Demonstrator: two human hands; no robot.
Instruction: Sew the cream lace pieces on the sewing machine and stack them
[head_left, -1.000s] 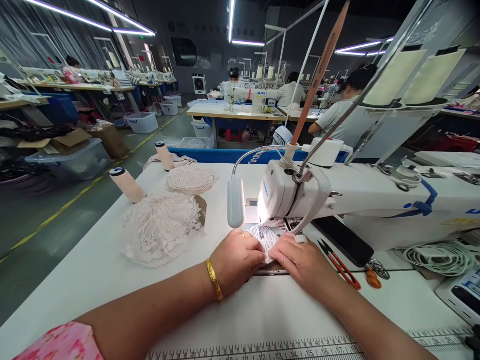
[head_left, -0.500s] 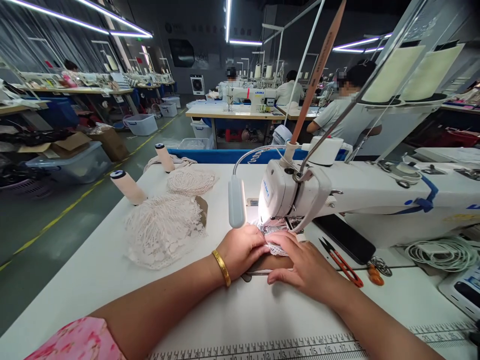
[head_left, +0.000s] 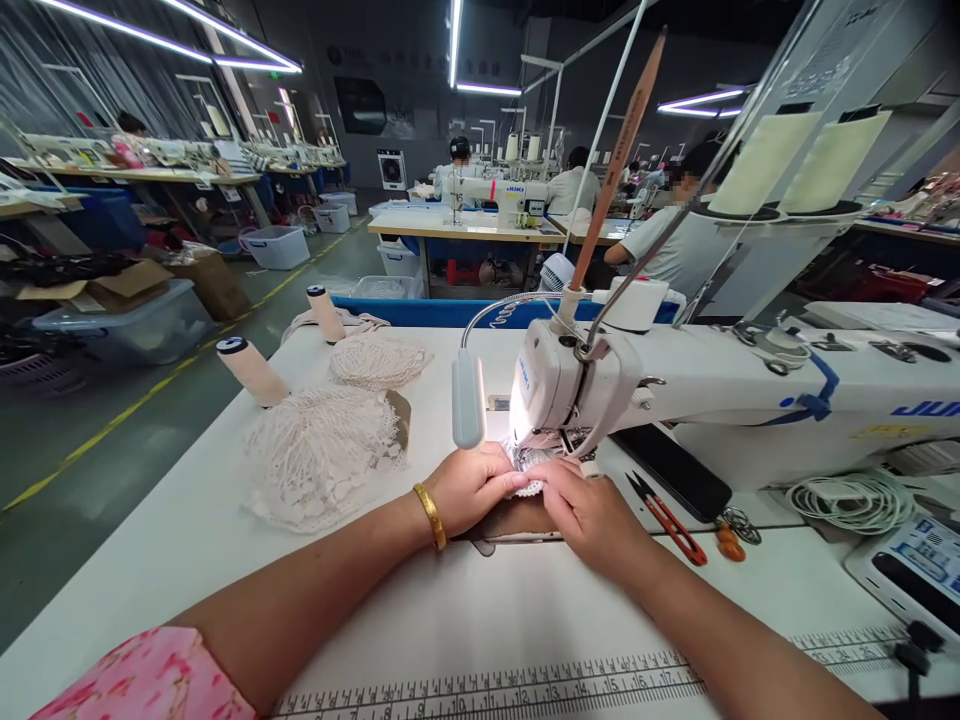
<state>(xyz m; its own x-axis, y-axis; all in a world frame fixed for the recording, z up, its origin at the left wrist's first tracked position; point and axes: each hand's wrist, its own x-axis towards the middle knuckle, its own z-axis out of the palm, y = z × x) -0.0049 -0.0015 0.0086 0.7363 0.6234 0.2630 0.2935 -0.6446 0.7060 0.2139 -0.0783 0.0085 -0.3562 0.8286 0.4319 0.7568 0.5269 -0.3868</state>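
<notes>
Both hands' fingers pinch the lace piece (head_left: 529, 466) under the sewing machine (head_left: 570, 385) head: left hand (head_left: 474, 487), right hand (head_left: 589, 510). Lamp (head_left: 466, 398) partly blocks my view. Snips (head_left: 664, 515) right, lace pile (head_left: 319, 455) left on bench (head_left: 487, 610).

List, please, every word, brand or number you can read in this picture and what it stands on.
"JUKI": blue, on the far sewing machine.
"JU", cut off by the frame edge: on the near sewing machine.
"15", "16", "17": among the numbers on the table-edge ruler.
Sewing head label and pencil print: too blurred to read.
</notes>
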